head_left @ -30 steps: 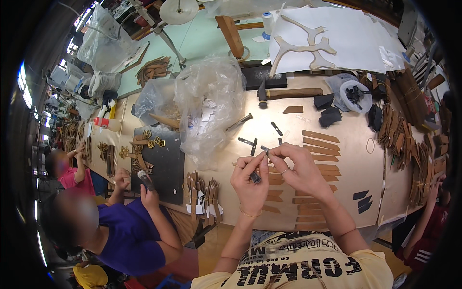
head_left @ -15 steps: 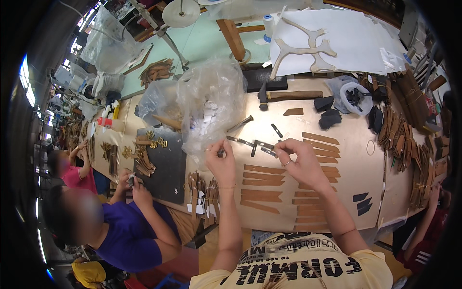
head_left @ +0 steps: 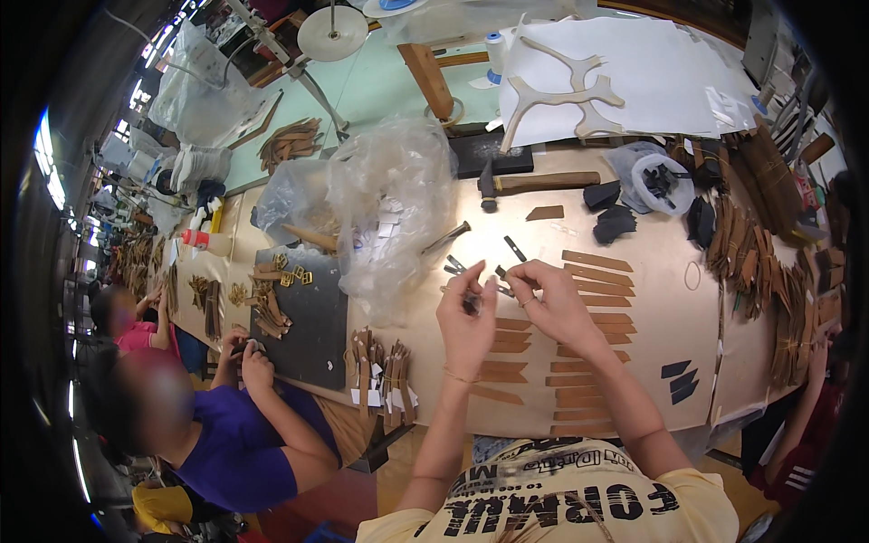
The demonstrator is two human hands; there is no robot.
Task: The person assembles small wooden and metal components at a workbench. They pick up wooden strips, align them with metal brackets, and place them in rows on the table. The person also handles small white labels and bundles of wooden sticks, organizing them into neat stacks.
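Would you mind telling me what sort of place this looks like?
Probably a leather-goods workshop. Rows of brown cut strips lie on a long shared bench, a hammer rests nearby, and a co-worker sits at the same bench beside more bundled pieces.

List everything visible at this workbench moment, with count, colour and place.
small dark piece: one, blackish, pinched in the left hand
brown strips: many, tan, in rows under and right of the hands
dark metal clips: a few, just beyond the hands
hammer: one, wooden handle, far centre
plastic bag: one, clear, crumpled, left of centre
black pieces: three, near right edge
grey board: one, left, before a co-worker
table: one, beige
left hand: one, centre, raised
right hand: one, beside it, fingers at the piece
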